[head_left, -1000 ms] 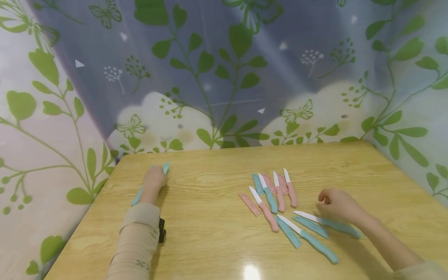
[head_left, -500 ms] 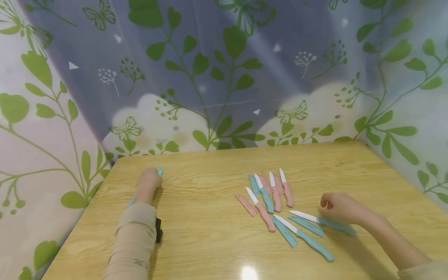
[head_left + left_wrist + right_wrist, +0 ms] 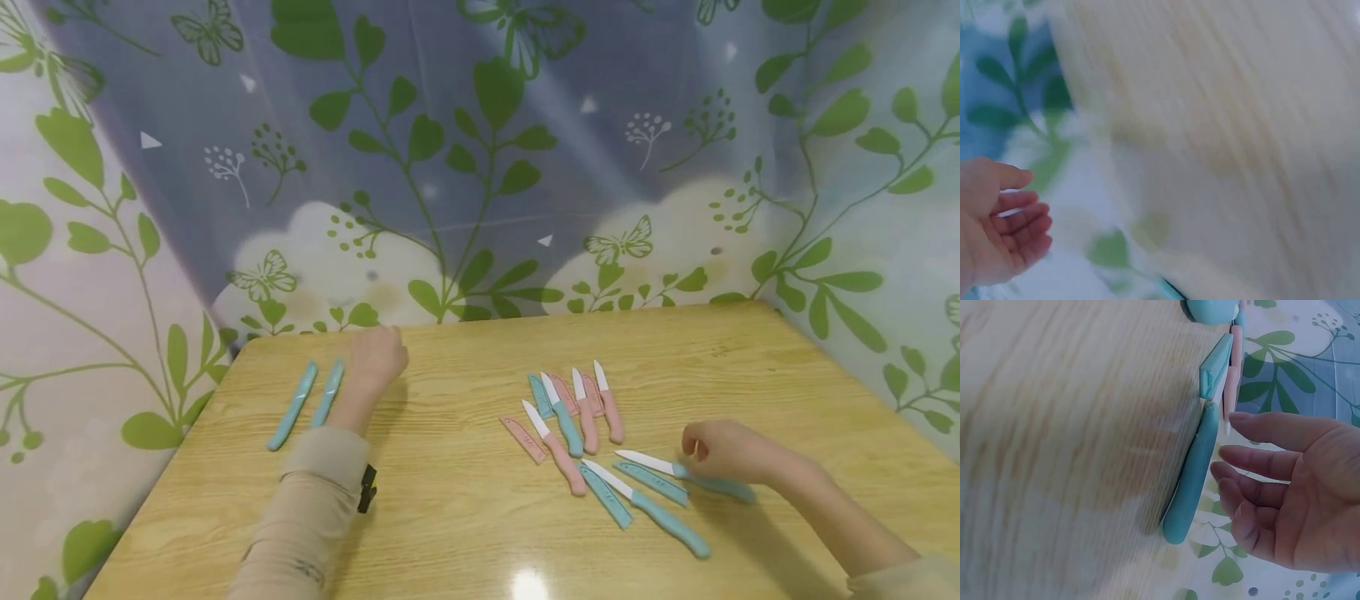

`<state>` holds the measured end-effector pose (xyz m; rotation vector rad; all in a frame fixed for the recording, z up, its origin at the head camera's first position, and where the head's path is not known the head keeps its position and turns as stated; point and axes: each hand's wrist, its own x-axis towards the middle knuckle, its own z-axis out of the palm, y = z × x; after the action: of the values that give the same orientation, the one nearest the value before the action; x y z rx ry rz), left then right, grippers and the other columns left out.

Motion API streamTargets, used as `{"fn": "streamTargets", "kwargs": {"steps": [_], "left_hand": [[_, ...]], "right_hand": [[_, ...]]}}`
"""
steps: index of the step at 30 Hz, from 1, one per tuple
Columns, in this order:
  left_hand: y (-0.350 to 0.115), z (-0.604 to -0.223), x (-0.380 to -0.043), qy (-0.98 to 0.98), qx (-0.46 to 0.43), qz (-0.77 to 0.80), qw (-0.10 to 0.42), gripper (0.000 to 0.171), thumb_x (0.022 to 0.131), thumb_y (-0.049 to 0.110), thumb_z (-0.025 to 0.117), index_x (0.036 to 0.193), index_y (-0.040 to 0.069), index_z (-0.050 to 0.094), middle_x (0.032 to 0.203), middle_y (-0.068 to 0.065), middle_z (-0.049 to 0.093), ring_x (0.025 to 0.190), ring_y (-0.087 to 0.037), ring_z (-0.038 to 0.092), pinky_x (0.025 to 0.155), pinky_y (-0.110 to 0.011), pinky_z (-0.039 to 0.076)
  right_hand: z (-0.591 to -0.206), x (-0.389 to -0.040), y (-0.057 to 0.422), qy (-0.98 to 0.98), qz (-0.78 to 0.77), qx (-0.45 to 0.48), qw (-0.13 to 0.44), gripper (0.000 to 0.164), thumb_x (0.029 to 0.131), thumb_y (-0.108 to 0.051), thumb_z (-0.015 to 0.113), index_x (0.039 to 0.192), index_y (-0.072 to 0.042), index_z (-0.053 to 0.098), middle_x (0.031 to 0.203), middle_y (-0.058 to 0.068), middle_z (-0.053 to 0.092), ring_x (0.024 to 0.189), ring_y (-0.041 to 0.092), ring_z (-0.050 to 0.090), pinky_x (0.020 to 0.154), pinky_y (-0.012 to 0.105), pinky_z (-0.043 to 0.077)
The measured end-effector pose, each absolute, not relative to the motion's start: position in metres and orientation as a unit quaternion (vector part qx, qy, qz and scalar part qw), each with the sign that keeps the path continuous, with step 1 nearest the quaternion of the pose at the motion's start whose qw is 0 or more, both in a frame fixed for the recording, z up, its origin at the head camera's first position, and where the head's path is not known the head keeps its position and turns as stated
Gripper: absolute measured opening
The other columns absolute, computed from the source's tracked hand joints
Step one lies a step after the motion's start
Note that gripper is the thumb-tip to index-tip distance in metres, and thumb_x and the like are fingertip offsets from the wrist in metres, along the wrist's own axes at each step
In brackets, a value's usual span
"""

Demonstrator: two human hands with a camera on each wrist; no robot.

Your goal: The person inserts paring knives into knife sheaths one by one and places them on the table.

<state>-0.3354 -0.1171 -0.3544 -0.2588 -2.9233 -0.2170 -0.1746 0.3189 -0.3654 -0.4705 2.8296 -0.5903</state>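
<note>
My left hand (image 3: 377, 358) hovers near the table's back left, holding nothing, its fingers loosely curled in the left wrist view. Just left of it two teal knives lie in their sheaths, an outer knife (image 3: 294, 406) and an inner knife (image 3: 327, 394) partly hidden by the forearm. My right hand (image 3: 731, 450) hangs loosely curled and apart from a bare teal knife whose handle (image 3: 1191, 475) lies below it. Beside that knife is a teal sheath (image 3: 651, 483). Another unsheathed teal knife (image 3: 667, 522) lies nearer me, with its sheath (image 3: 606, 497) alongside.
Farther in, a pink knife (image 3: 564, 462) lies beside a pink sheath (image 3: 522, 439). Behind are a teal knife (image 3: 567, 429) and two pink knives, their white blades pointing away near more sheaths. A leaf-patterned curtain (image 3: 480, 167) borders the wooden table (image 3: 442, 500).
My left hand has let go of the inner sheathed teal knife and moved right, uncovering both sheathed knives. My right hand has stayed nearly still, and the head view has shifted slightly.
</note>
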Motion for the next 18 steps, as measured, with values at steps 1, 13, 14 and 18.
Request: {"fn": "streamTargets", "kwargs": {"steps": [1, 13, 14, 18], "left_hand": [[-0.105, -0.352, -0.334, -0.985, -0.113, -0.084, 0.104, 0.017, 0.083, 0.002, 0.052, 0.066, 0.003, 0.054, 0.062, -0.007, 0.05, 0.056, -0.019, 0.046, 0.049, -0.029, 0.042], [0.027, -0.345, -0.286, -0.894, -0.441, -0.074, 0.034, 0.012, 0.091, 0.008, 0.059, 0.096, 0.005, 0.069, 0.094, -0.004, 0.069, 0.085, -0.015, 0.064, 0.077, -0.022, 0.05], [0.035, -0.345, -0.281, -0.889, -0.452, -0.071, 0.019, 0.012, 0.092, 0.01, 0.058, 0.096, 0.007, 0.069, 0.093, -0.002, 0.068, 0.083, -0.013, 0.062, 0.076, -0.019, 0.049], [0.065, -0.347, -0.264, -0.873, -0.481, -0.065, -0.046, 0.008, 0.092, 0.015, 0.061, 0.095, 0.013, 0.068, 0.092, 0.007, 0.063, 0.08, -0.006, 0.054, 0.072, -0.015, 0.043]], "right_hand": [[-0.365, -0.175, 0.319, 0.96, -0.201, -0.161, 0.111, 0.017, 0.074, -0.002, 0.063, 0.09, 0.002, 0.059, 0.072, 0.0, 0.051, 0.065, 0.013, 0.045, 0.057, 0.027, 0.04], [-0.368, -0.175, 0.321, 0.959, -0.193, -0.153, 0.14, 0.016, 0.071, -0.004, 0.067, 0.086, -0.001, 0.06, 0.078, 0.003, 0.059, 0.071, 0.016, 0.054, 0.061, 0.033, 0.048], [-0.368, -0.174, 0.321, 0.959, -0.193, -0.154, 0.139, 0.016, 0.071, -0.004, 0.067, 0.085, -0.002, 0.06, 0.078, 0.002, 0.059, 0.07, 0.015, 0.054, 0.061, 0.032, 0.048], [-0.37, -0.173, 0.321, 0.959, -0.194, -0.155, 0.137, 0.015, 0.07, -0.003, 0.067, 0.083, -0.003, 0.06, 0.077, 0.001, 0.059, 0.069, 0.014, 0.054, 0.061, 0.031, 0.048]]}}
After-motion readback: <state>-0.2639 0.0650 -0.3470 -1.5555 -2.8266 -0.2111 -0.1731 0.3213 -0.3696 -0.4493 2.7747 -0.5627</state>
